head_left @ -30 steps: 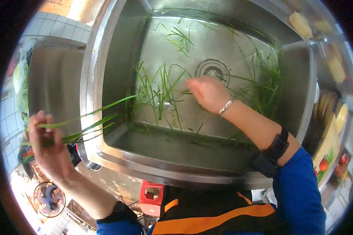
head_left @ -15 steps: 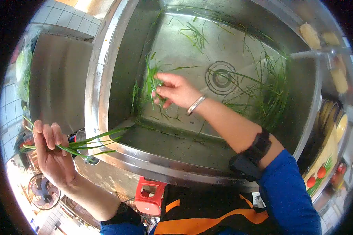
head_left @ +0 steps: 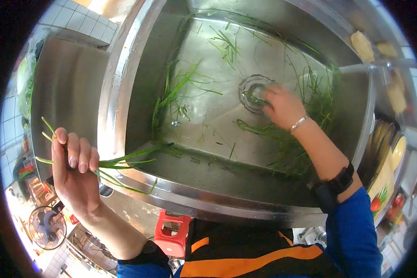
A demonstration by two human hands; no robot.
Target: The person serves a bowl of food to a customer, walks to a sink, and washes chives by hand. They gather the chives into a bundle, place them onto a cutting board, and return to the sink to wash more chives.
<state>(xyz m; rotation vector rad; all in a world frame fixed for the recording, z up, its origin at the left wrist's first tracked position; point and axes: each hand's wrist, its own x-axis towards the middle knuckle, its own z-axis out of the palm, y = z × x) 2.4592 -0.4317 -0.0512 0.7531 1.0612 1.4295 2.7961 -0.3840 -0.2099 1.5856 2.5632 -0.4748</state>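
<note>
My left hand (head_left: 76,173) is closed round a few long green stalks (head_left: 125,163), beyond the near left rim of the steel sink (head_left: 194,197); their leafy ends reach over that rim. Inside the sink, my right hand (head_left: 282,105) is at the round drain (head_left: 255,94), its fingers at the water and slightly blurred. Whether anything is between those fingers cannot be made out. Loose green stalks lie in the water at the left (head_left: 178,90), near the far wall (head_left: 227,46) and in a thicker mass at the right (head_left: 319,106).
A steel surface (head_left: 69,92) adjoins the sink's left side. A red stool (head_left: 171,234) stands below the near rim. A board with a red tomato (head_left: 375,204) is at the right, and sponge-like pieces (head_left: 362,46) rest on the far right ledge.
My right hand has left the stalks at the sink's left and moved right to the drain. Those stalks now lie loose and spread. My left hand, still holding its stalks, has shifted slightly right.
</note>
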